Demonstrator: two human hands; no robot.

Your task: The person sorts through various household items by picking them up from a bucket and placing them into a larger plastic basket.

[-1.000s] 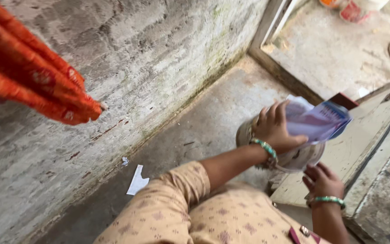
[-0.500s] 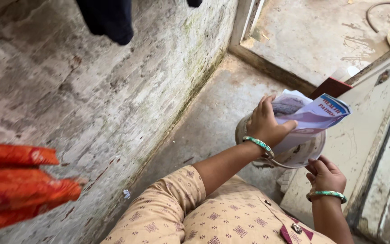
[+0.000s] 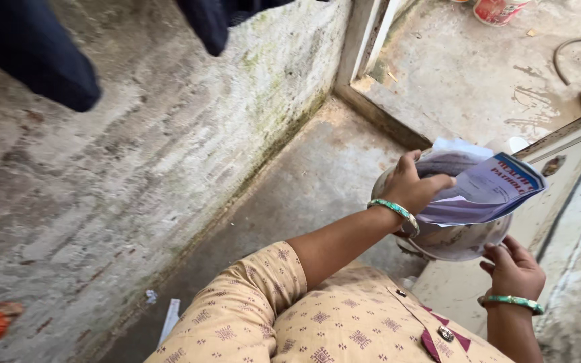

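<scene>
Left hand [image 3: 417,187] curled over the near rim of a round metal bowl [image 3: 462,240], fingers folded down onto a bundle of white and pale purple printed papers [image 3: 485,191] and pinning them against the bowl's mouth; grip closed on the papers, thumb tucked under their edge. Green bangle [image 3: 393,212] on that wrist, just beside the bowl's rim. Right hand [image 3: 514,267] below the bowl, palm up, fingers loosely spread and cupping the underside near its right edge; fingertips touching the metal, not clenched. Second green bangle [image 3: 514,302] on that wrist, below the bowl.

Bowl held in the air in front of the body, tilted a little, its mouth mostly covered by the papers, which jut past the bowl's right side. Beige patterned sleeve [image 3: 250,309] down and left of the bowl. Concrete floor [image 3: 304,195] left of the bowl, running to a rough grey wall [image 3: 136,168] further left. Pale wooden door [image 3: 573,175] just right of the bowl. Low threshold [image 3: 381,121] above the bowl. Dark cloth [image 3: 28,54] hanging high up, well left of the bowl. Scrap of white paper [image 3: 169,319] on the floor, well left of and below the bowl.
</scene>
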